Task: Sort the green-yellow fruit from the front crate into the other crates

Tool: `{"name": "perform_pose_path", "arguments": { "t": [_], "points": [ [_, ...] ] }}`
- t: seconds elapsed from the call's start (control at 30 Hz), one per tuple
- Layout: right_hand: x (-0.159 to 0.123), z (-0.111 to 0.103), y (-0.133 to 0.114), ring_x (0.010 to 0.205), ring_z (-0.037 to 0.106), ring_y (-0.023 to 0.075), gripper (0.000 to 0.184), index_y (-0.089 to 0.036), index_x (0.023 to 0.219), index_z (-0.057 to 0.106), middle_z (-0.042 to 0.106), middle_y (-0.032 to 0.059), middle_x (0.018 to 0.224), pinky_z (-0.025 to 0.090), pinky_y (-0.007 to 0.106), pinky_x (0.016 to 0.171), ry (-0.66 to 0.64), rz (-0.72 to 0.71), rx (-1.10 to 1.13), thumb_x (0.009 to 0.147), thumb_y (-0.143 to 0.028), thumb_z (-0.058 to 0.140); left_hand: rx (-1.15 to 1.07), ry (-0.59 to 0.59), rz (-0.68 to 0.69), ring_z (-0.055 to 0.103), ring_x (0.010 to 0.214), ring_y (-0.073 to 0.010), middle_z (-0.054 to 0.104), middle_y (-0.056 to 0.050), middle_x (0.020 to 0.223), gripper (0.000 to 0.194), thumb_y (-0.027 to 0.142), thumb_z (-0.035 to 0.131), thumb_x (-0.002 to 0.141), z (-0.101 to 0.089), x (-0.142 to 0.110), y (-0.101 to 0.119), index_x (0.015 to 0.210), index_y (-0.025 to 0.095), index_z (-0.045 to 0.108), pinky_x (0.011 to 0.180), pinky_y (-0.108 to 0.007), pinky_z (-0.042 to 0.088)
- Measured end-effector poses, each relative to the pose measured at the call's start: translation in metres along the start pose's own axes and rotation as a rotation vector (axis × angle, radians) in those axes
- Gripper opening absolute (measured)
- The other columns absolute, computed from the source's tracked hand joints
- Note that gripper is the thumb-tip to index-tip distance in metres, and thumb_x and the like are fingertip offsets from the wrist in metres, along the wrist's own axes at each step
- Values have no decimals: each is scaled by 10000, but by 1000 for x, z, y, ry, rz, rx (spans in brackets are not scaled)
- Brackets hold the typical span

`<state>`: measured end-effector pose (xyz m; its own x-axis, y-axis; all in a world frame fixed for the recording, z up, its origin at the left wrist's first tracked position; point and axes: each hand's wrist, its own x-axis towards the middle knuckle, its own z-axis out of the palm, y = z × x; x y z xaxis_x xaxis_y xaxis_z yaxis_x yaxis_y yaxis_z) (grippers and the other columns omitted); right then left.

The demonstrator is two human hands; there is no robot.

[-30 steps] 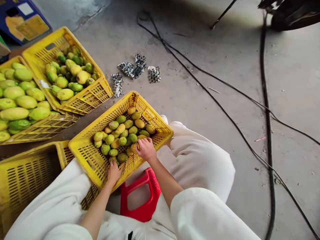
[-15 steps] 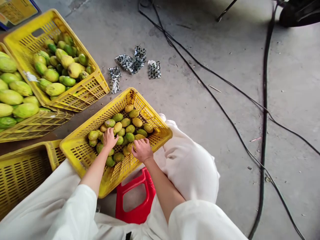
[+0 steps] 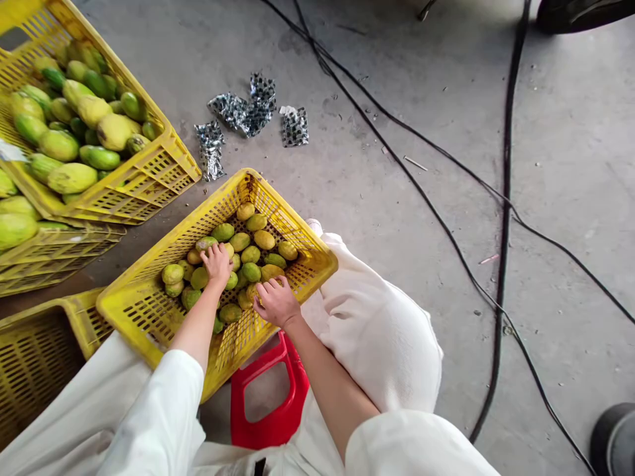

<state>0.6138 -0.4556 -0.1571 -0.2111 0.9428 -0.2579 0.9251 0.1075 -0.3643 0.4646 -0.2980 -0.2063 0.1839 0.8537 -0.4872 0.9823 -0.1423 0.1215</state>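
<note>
A yellow plastic crate [image 3: 143, 271] rests tilted between my legs. Inside lie several small oval mangoes [image 3: 264, 239], green to yellow, many with brownish specks. My left hand [image 3: 217, 263] reaches into the middle of the pile, its fingers curled down over a yellowish mango [image 3: 229, 250]. Nearer the crate's right side, my right hand [image 3: 278, 302] has its fingers and thumb bent around a brownish-yellow mango [image 3: 252, 291]. The hands partly cover both of these fruits. Neither hand has lifted its mango off the pile.
Another yellow crate [image 3: 163, 173] with larger green-yellow fruit stands upper left, beside a second filled one [image 3: 59, 264]. An open crate [image 3: 30, 357] sits lower left. A red stool [image 3: 270, 430] is below. Crumpled foil wrappers [image 3: 238, 112] and black cables [image 3: 503, 198] lie on the floor.
The view has shifted, so the crates and floor items appear further left. My left hand sits slightly further right among the mangoes. My right hand stays near the same fruit.
</note>
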Motion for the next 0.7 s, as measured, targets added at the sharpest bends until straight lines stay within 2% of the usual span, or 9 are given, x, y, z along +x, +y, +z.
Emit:
{"name": "perform_pose_path", "arguments": {
  "t": [0.17, 0.27, 0.37, 0.47, 0.53, 0.6, 0.7],
  "points": [
    [-1, 0, 2, 977, 669, 297, 254, -189, 1110, 797, 829, 116, 965, 394, 469, 1085, 14, -10, -2, 1135, -357, 608, -199, 39, -65, 674, 1410, -435, 712, -262, 1461, 474, 253, 799, 915, -11, -9, -21, 1340, 113, 643, 1260, -600, 463],
    [-2, 0, 3, 980, 663, 301, 266, -194, 1095, 798, 838, 120, 971, 389, 462, 1083, 6, 0, 0, 1137, -356, 591, -308, 111, -162, 696, 1362, -400, 724, -215, 1424, 452, 243, 830, 869, -30, -11, -45, 1260, 152, 621, 1234, -573, 510],
    [-1, -1, 4, 997, 671, 310, 287, -193, 1109, 803, 853, 132, 993, 388, 459, 1083, -23, 17, 3, 1143, -348, 565, -492, 193, -259, 730, 1266, -334, 762, -155, 1311, 408, 175, 848, 797, -66, -22, -71, 1140, 193, 629, 1208, -472, 545],
    [1, -3, 5, 1014, 684, 320, 282, -188, 1120, 806, 864, 145, 1018, 388, 457, 1081, -56, 45, 20, 1135, -336, 566, -954, 251, -489, 732, 998, -226, 747, -52, 1024, 298, 106, 816, 762, -113, -57, -81, 947, 224, 616, 1006, -332, 602],
    [2, -3, 6, 1025, 693, 322, 284, -183, 1122, 805, 868, 152, 1033, 388, 453, 1074, -73, 59, 26, 1134, -325, 559, -1266, 259, -734, 660, 839, -171, 668, -18, 888, 170, 166, 751, 887, -146, -90, -77, 888, 227, 592, 767, -250, 562],
    [3, -4, 7, 1027, 700, 322, 293, -178, 1108, 802, 867, 159, 1034, 392, 447, 1055, -90, 65, 22, 1138, -315, 545, -1542, 216, -987, 592, 764, -146, 621, -13, 855, 138, 246, 668, 1006, -176, -122, -68, 906, 217, 577, 624, -209, 477],
    [0, -5, 7, 1022, 717, 324, 298, -168, 1096, 801, 863, 166, 1019, 408, 433, 989, -122, 84, 0, 1138, -298, 536, -1699, 240, -1074, 597, 827, -149, 626, -36, 915, 235, 402, 611, 1067, -208, -152, -54, 957, 201, 560, 620, -202, 493]
  ]
}}
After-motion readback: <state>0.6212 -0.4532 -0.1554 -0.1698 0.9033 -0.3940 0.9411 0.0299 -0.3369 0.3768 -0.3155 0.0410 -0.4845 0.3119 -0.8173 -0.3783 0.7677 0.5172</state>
